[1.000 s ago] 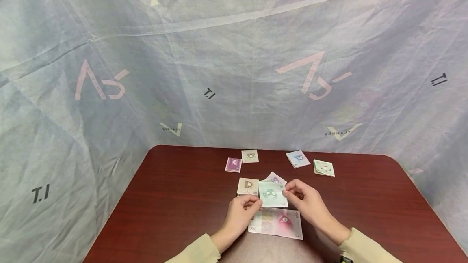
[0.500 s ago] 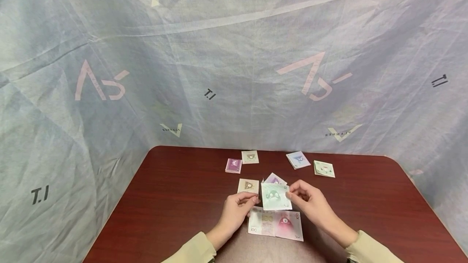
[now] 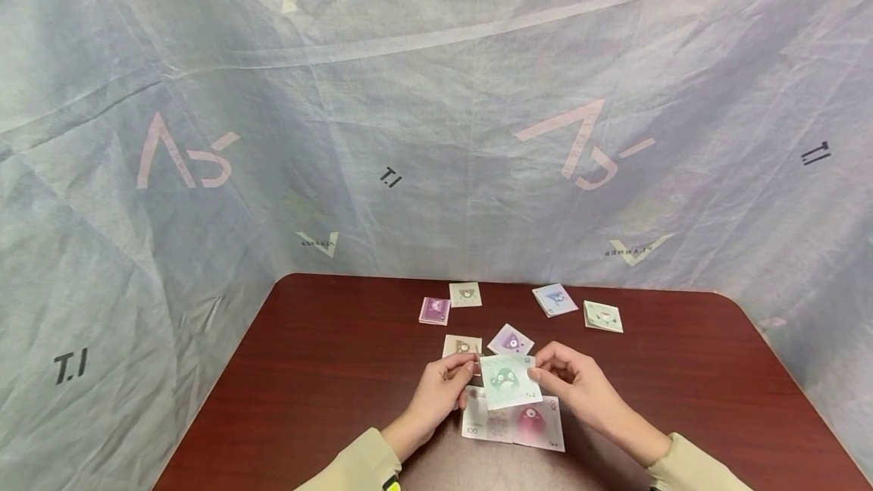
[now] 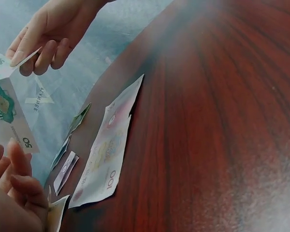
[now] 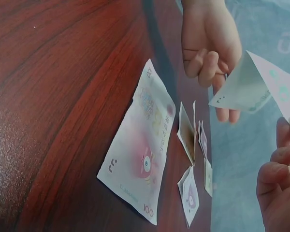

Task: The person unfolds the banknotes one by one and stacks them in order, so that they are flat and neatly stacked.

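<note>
A green 50 banknote, partly folded, is held up above the table, its two halves standing apart in the right wrist view. My right hand pinches its right edge between thumb and fingers. My left hand is at its left side. In the right wrist view, the left hand's fingers lie behind the note's flap, two straight and others loosely curled. Below on the table lies a pink 100 banknote, flat and partly covered in the head view. A folded brown note and a folded purple note lie just beyond.
Toward the far edge of the dark red table rest folded magenta, pale olive, blue and green notes. Grey printed cloth hangs behind the table and along its sides.
The left hand has come away from the note's left edge. The right hand has brought the green note nearer, over the pink one, and its folded halves now stand apart.
</note>
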`<action>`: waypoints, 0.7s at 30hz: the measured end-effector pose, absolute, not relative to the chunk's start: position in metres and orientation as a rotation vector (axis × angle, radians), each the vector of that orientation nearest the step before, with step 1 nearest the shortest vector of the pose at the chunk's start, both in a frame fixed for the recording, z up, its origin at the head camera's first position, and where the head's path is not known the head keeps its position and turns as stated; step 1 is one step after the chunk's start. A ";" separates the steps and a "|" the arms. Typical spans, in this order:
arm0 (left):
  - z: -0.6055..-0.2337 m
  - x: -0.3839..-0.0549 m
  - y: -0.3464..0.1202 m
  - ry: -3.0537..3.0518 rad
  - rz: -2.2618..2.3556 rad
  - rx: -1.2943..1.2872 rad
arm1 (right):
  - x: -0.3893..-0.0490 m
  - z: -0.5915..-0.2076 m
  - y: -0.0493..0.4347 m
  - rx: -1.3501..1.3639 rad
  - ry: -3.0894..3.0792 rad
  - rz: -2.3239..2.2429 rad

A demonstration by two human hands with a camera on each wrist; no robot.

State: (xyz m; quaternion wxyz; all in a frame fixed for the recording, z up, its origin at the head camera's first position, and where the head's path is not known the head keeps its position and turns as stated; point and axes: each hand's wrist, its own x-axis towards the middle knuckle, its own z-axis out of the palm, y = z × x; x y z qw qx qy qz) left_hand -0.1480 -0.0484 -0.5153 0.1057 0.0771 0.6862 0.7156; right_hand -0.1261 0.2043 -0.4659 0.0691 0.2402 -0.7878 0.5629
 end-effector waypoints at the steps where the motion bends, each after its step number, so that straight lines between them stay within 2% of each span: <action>1: -0.515 -0.148 -0.048 2.006 2.107 0.219 | -0.126 -0.466 0.205 0.726 -2.371 1.696; 7: -0.514 -0.146 -0.053 1.978 2.138 0.174 | -0.129 -0.466 0.210 0.722 -2.353 1.718; 21: -0.510 -0.135 -0.073 2.050 2.170 0.093 | -0.119 -0.477 0.227 0.501 -2.457 1.547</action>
